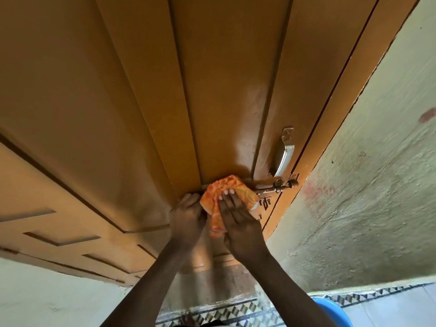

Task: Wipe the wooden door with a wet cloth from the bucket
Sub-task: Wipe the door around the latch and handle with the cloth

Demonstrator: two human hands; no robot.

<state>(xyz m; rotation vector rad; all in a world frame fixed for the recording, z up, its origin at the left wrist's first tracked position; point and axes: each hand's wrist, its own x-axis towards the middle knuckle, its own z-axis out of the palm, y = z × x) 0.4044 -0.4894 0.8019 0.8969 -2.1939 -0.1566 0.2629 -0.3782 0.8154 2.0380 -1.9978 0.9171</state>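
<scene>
The brown wooden door (212, 79) fills most of the head view, with a wet sheen on the panel above the cloth. An orange patterned cloth (230, 188) lies bunched against the door at a horizontal ledge, just left of the latch. My right hand (238, 215) presses the cloth flat to the door with straight fingers. My left hand (187, 214) sits beside it to the left, fingers curled at the cloth's left edge against the ledge. The blue bucket (330, 310) shows partly at the bottom right, behind my right forearm.
A metal pull handle (284, 153) and a sliding bolt latch (276, 186) sit right of the cloth. A rough pale green wall (377, 173) flanks the door on the right. Patterned floor tiles (236, 315) run along the bottom.
</scene>
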